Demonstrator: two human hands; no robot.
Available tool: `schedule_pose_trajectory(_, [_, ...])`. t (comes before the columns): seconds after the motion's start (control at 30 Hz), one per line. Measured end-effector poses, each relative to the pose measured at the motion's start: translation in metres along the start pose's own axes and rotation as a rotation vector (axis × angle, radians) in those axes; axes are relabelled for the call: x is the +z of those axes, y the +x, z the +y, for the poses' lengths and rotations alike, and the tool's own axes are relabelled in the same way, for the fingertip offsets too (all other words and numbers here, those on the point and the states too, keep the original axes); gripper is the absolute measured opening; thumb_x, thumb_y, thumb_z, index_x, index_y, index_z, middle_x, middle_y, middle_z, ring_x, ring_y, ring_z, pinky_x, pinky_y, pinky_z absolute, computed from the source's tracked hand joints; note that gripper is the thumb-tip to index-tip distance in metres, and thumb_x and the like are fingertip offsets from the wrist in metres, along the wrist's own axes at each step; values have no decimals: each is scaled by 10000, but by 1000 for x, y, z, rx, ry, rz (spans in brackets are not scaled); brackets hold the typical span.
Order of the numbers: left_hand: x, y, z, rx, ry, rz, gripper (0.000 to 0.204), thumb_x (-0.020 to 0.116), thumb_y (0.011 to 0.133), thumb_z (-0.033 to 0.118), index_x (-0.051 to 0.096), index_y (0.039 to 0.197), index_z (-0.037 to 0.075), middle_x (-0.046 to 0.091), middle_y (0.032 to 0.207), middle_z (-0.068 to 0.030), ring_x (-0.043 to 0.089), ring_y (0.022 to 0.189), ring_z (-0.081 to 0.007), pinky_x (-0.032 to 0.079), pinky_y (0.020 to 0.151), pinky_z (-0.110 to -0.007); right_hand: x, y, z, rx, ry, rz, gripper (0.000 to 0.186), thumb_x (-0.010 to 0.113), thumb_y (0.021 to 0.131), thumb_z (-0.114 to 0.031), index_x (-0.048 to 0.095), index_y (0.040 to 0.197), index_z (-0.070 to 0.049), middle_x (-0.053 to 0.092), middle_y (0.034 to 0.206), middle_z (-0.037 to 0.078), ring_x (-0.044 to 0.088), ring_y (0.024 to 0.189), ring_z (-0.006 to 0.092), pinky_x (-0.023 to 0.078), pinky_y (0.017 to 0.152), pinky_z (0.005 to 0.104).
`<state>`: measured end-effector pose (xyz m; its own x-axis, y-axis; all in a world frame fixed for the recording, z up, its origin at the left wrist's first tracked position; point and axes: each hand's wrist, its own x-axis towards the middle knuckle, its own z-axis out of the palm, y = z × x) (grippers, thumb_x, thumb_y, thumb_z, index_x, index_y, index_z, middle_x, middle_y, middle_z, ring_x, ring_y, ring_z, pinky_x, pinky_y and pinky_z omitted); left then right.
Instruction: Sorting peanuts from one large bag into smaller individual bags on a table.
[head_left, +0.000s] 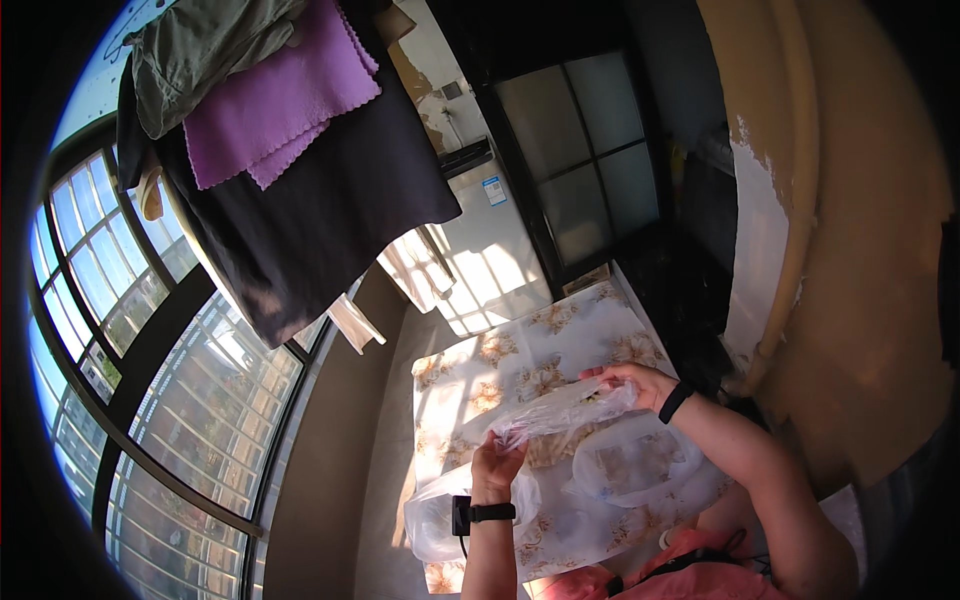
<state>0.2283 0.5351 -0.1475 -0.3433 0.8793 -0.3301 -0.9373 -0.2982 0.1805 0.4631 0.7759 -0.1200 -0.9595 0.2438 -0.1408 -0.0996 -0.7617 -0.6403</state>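
A clear plastic bag (565,410) is stretched between my hands, above a table with a floral cloth (455,365). My left hand (498,463) is closed on its bunched, lower end. At the other end, my right hand (645,385) grips the bag, its fingers partly hidden by the crumpled plastic. Something small and greenish seems to show through near the right hand, too faint to name. A whitish plastic bag (432,515) lies beside my left wrist. Another thin translucent bag (640,462) rests on the cloth below my right hand.
Dark cloth (330,220), a purple scalloped cloth (280,90) and a grey-green garment (205,60) hang at upper left, near barred windows (200,390). Past the table stand a white appliance (490,235) and a dark-framed glass door (590,150). A peeling wall (850,250) rises at right.
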Motion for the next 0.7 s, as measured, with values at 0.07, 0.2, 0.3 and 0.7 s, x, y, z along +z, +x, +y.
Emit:
schedule_pose_trajectory(0.07, [-21, 7, 9, -59, -164, -117, 395, 291, 1081, 276, 595, 1212, 60, 640, 1243, -167, 602, 1168, -361, 513, 968, -520, 8, 8, 2, -65, 247, 4, 250, 651, 916, -102, 688, 1161, -67, 652, 827, 4, 639, 763, 121, 547, 792, 296])
schedule_pose_trajectory(0.2, [15, -1, -11, 60, 72, 163, 347, 384, 1059, 305, 588, 1244, 94, 639, 1282, -116, 600, 1193, -351, 510, 995, -494, 44, 9, -7, -223, 338, 209, 140, 675, 920, -117, 700, 1054, -87, 675, 870, 6, 653, 789, 145, 554, 758, 300])
schedule_pose_trajectory(0.3, [30, -6, -20, -38, 243, 170, 392, 443, 1032, 386, 577, 1267, 102, 620, 1320, -112, 586, 1212, -350, 471, 1033, -529, -2, 27, -13, -318, 405, 171, 90, 724, 880, -76, 679, 957, -89, 667, 877, 21, 616, 742, 143, 539, 738, 329])
schedule_pose_trajectory(0.7, [47, -23, -36, 811, 1494, 303, 698, 894, 692, 213, 462, 1231, 113, 349, 1258, -127, 426, 1051, -246, 408, 926, -385, 13, 12, -1, -463, -1099, 641, 708, 782, 812, -196, 376, 1355, 9, 493, 1278, 160, 545, 1126, 281, 478, 947, 372])
